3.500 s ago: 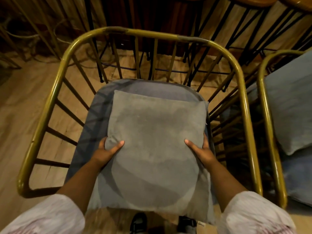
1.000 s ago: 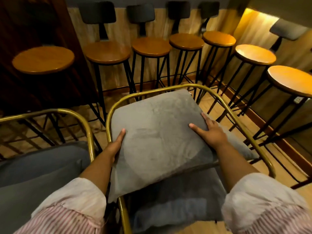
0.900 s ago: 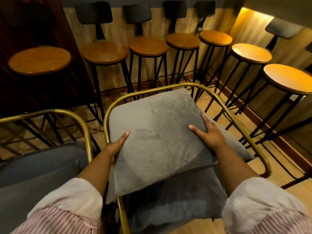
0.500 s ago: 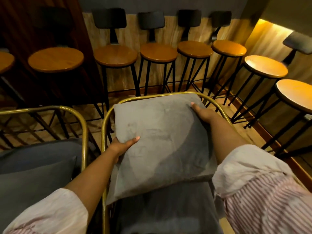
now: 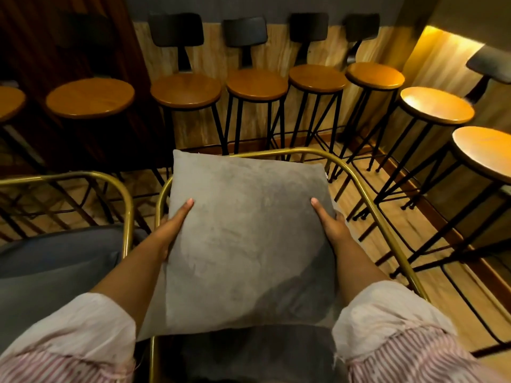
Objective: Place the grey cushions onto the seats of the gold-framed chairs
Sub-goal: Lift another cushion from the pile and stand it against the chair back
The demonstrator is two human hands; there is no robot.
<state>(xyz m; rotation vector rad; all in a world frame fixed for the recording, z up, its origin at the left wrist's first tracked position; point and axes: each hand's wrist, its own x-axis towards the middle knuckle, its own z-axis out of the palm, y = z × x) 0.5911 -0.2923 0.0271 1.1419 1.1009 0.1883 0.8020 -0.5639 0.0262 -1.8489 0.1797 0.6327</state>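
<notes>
Grey cushion (image 5: 249, 244) sits between my two hands, held flat-faced toward me above the seat of the gold-framed chair (image 5: 367, 200) directly in front of me. My left hand (image 5: 172, 229) is clamped on its left edge, thumb lying across the front face and the other fingers hidden behind the fabric. My right hand (image 5: 330, 223) grips the right edge the same way, thumb on top, fingers wrapped round the back. The cushion's far edge overlaps the curved top rail of the chair back; I cannot tell whether it touches the rail. Its near edge hangs over the dark grey seat pad (image 5: 257, 352), which shows below it between my forearms, and whether the two touch is hidden from me. Both of my sleeves (image 5: 387, 313) are pale, with pink stripes near the bottom of the view.

To my left stands a second gold-framed chair (image 5: 125, 205), just beside the first, with another grey cushion (image 5: 52, 275) lying on its seat. Beyond the chairs, a row of bar stools (image 5: 257, 84) with round wooden seats and black legs lines the wood-panelled wall (image 5: 276, 45), several with small dark backrests. More stools curve round on my right, near a warm strip of light. The floor (image 5: 387, 239) is wood-toned.
</notes>
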